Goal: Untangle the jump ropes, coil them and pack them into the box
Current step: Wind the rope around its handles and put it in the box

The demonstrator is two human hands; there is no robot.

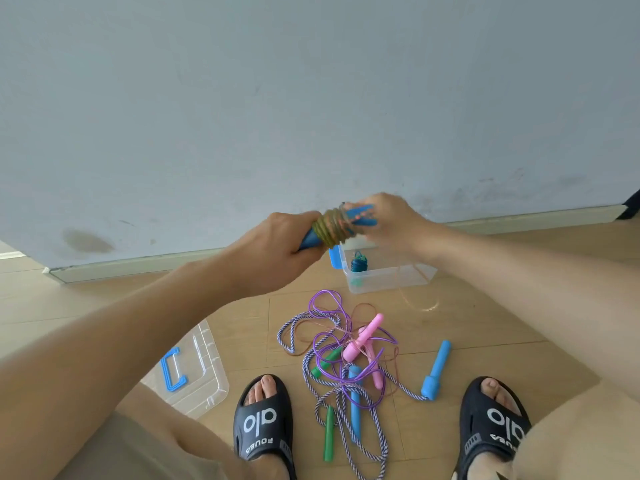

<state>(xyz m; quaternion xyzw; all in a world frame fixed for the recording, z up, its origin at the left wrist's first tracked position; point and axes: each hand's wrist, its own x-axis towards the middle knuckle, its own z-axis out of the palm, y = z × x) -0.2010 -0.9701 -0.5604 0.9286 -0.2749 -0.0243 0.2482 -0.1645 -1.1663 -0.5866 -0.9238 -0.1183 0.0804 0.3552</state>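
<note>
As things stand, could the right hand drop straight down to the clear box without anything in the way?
Probably not yet: the right hand and the left hand both grip the blue-handled rope bundle. The path itself looks free, since the clear box sits open just below it.

wood floor (485, 327) | tangled ropes (346, 362) | clear box (391, 277) | lid (194, 368)

Open floor around the box, tangle in front

The box (391, 277) stands open-topped near the wall; bare floor (502, 306) lies to its right, while the tangled ropes (349, 362) crowd the near side.
</note>
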